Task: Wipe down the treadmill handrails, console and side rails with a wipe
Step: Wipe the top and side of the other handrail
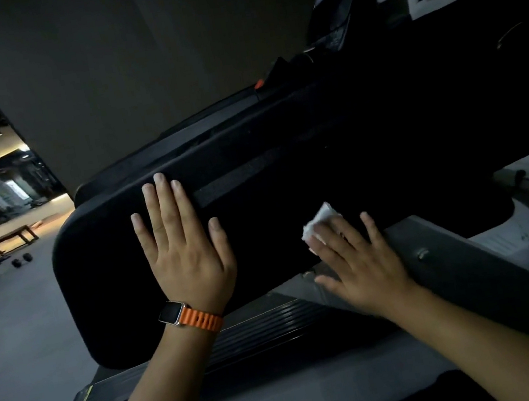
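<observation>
Our right hand (363, 264), fingers straight and spread, presses the white wipe (320, 222) against the lower edge of the treadmill's broad black rail (287, 179). Our left hand (187, 247) lies flat, fingers splayed, near the rail's rounded end; orange-strapped watch (187, 313) on its wrist. Dumbbells (21, 261) on floor.

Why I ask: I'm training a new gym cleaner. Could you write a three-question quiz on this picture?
1. True or false: the left hand lies flat, fingers straight, on the treadmill's black side panel.
2. Which hand presses the white wipe against that panel? A) the left hand B) the right hand
3. Fill in: the watch strap on the left wrist is ____.

Key: 1 true; 2 B; 3 orange.
</observation>
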Available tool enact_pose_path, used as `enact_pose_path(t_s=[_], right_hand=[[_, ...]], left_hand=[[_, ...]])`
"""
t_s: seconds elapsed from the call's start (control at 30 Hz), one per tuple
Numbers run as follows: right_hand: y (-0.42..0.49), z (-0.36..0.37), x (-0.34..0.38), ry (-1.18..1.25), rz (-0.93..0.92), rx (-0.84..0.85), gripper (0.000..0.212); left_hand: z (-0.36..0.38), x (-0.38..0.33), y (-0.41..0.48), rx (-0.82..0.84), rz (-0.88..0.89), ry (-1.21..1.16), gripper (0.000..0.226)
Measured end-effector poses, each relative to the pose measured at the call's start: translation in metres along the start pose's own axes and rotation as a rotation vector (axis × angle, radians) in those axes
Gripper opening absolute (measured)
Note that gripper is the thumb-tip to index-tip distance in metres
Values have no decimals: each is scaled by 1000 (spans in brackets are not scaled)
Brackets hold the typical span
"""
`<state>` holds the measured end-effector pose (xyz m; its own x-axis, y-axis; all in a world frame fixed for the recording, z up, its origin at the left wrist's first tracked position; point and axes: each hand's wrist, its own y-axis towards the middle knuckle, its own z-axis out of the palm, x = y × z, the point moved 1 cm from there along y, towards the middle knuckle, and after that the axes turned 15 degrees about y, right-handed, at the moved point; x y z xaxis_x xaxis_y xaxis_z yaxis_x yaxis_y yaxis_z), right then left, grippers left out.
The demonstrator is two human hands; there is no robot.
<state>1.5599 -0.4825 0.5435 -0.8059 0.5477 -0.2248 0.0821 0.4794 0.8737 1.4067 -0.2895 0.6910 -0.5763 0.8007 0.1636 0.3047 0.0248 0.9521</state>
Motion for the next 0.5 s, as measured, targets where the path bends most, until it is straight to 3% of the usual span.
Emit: enact_pose_path(t_s=[0.2, 0.4, 0.5], right_hand=[[113, -51, -2, 189, 142, -128, 78], [132, -70, -24, 220, 389, -166, 80], [143, -66, 7, 257, 219, -89, 85]], left_hand=[[-3, -9, 7, 14, 47, 32, 66], [-4, -20, 10, 19, 47, 39, 66], [-5, -28, 12, 8, 73, 40, 66]])
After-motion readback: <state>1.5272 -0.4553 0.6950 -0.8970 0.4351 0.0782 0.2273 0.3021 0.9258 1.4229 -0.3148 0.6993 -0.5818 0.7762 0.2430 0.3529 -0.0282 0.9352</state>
